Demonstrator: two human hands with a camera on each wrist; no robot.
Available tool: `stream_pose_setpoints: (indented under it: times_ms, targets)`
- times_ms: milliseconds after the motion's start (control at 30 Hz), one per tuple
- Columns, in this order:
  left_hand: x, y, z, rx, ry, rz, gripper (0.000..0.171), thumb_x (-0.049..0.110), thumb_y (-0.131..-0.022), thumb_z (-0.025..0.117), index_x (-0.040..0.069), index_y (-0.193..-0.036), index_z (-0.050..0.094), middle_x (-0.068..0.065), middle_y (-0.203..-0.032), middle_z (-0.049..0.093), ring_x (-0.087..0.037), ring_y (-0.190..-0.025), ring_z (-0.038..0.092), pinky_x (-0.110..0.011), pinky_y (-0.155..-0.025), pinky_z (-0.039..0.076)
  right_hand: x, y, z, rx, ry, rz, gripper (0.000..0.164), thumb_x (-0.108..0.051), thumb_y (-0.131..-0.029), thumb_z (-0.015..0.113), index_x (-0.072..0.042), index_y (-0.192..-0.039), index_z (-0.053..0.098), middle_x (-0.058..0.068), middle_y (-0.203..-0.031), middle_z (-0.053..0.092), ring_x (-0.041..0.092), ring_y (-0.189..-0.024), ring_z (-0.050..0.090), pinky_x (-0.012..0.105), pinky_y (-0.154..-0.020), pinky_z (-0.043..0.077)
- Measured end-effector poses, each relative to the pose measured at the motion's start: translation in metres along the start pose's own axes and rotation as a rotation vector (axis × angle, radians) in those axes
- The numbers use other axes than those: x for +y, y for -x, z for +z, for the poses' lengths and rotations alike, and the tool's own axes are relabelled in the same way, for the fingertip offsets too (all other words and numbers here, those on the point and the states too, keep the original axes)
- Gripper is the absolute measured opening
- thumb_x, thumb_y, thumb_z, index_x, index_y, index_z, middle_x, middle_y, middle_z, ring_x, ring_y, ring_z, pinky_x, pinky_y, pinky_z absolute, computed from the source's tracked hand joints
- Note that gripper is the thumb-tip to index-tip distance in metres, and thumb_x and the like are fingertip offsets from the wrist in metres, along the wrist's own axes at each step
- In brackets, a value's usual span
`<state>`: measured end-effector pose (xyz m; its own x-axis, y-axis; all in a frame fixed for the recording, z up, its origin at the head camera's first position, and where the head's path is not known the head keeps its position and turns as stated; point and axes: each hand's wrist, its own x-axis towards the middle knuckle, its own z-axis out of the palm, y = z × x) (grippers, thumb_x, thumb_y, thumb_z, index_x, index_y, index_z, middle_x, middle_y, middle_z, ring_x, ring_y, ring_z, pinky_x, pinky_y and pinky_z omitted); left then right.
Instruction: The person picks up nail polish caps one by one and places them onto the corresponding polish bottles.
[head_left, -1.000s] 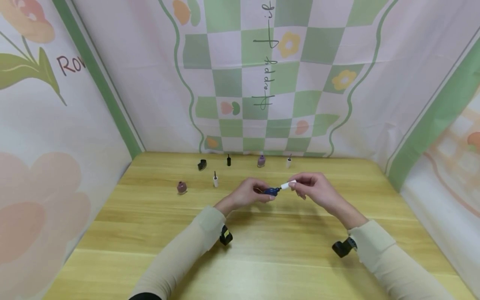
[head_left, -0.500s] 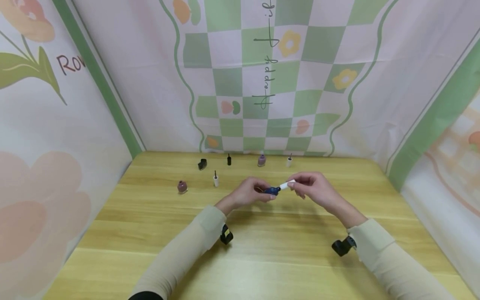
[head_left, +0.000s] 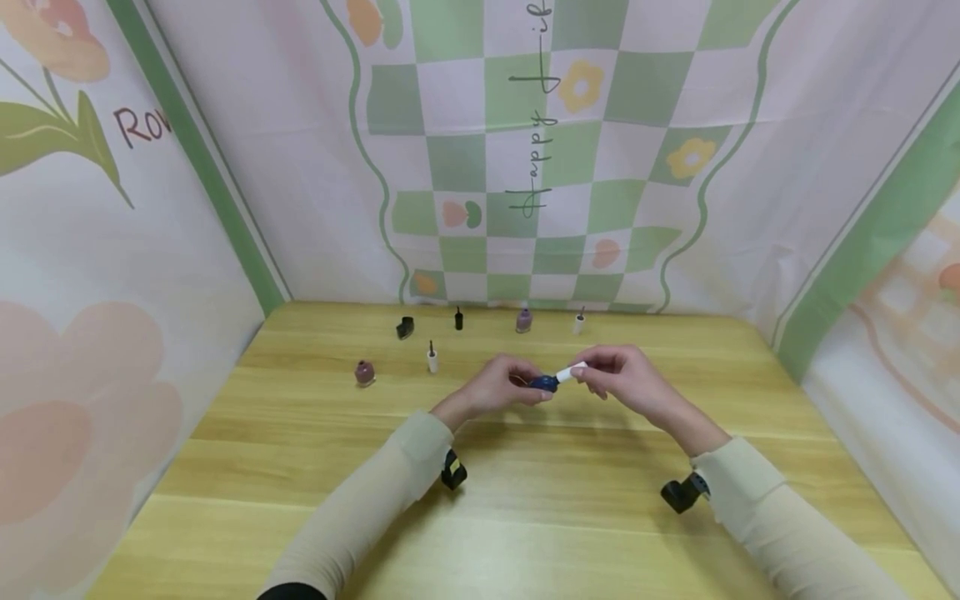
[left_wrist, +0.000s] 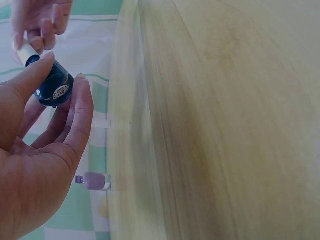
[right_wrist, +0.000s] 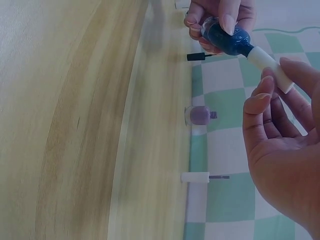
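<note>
My left hand [head_left: 504, 385] pinches a dark blue nail polish bottle [head_left: 543, 383] above the table, its neck tilted up to the right. In the left wrist view a round white label shows on the bottle's base. Between thumb and fingertips, my right hand [head_left: 626, 379] holds a white nail polish cap [head_left: 572, 372]. The cap's open end sits right at the neck of the blue bottle [right_wrist: 227, 40], in line with it, and its brush is hidden.
Behind the hands stand a purple polish bottle [head_left: 523, 321], a white cap with brush up [head_left: 579, 322], a black cap with brush [head_left: 459, 319] and a black bottle [head_left: 405, 327]. Further left are a mauve bottle [head_left: 364, 373] and another white cap [head_left: 432, 360]. A patterned curtain [head_left: 525, 167] hangs behind.
My right hand has moved slightly left, bringing the white cap down to the bottle's neck; the dark gap between them has closed. The left hand holds nearly still.
</note>
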<state>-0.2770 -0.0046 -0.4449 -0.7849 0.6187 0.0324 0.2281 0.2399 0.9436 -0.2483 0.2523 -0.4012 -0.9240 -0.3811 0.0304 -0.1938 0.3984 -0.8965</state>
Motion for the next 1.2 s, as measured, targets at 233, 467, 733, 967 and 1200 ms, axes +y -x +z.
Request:
stream_pose_setpoints:
  times_ms: [233,467,733,967,1200]
  targets:
    - [-0.001,-0.0001,0.0,-0.001,-0.01,0.007,0.014,0.02,-0.093,0.078,0.011,-0.103,0.077,-0.001,-0.096,0.073,-0.015,-0.084,0.067,-0.028,-0.076,0.058,-0.0022,0.0006,0.0017,-0.006,0.008,-0.001,0.024,-0.026,-0.1,0.069,-0.006,-0.112,0.073,0.025,-0.085,0.063,0.02,-0.065,0.055,0.027,-0.054,0.046]
    - [-0.0006,0.0006,0.0004,-0.002,-0.005,-0.009,0.015,0.022,-0.093,0.079,0.013,-0.105,0.078,0.001,-0.096,0.074,-0.015,-0.086,0.067,-0.029,-0.076,0.058,-0.0024,-0.0002,0.004,-0.01,0.026,0.013,0.026,-0.029,-0.101,0.068,-0.007,-0.112,0.073,0.028,-0.086,0.062,0.022,-0.065,0.055,0.032,-0.055,0.048]
    - [-0.0011,-0.0001,-0.0004,-0.007,-0.005,-0.013,0.015,0.022,-0.093,0.079,0.014,-0.105,0.078,0.001,-0.096,0.074,-0.016,-0.086,0.068,-0.032,-0.077,0.059,-0.0036,-0.0022,0.0037,-0.009,0.048,0.013,0.026,-0.029,-0.1,0.069,-0.007,-0.112,0.074,0.014,-0.082,0.065,0.021,-0.065,0.055,0.032,-0.054,0.048]
    - [-0.0001,0.0,0.0,-0.001,-0.005,-0.003,0.014,0.02,-0.092,0.079,0.013,-0.104,0.078,0.001,-0.096,0.074,-0.015,-0.085,0.068,-0.03,-0.076,0.058,-0.0032,-0.0026,0.0016,-0.031,0.087,-0.022,0.023,-0.026,-0.101,0.069,-0.008,-0.114,0.074,0.012,-0.085,0.067,0.025,-0.067,0.056,0.032,-0.055,0.05]
    - [-0.0003,0.001,-0.0003,-0.005,-0.009,0.003,0.014,0.02,-0.092,0.079,0.013,-0.104,0.079,0.001,-0.096,0.074,-0.016,-0.084,0.067,-0.029,-0.074,0.058,-0.0037,-0.003,-0.0008,-0.063,0.154,-0.069,0.022,-0.025,-0.102,0.067,-0.009,-0.115,0.074,0.008,-0.089,0.071,0.043,-0.074,0.059,0.032,-0.058,0.053]
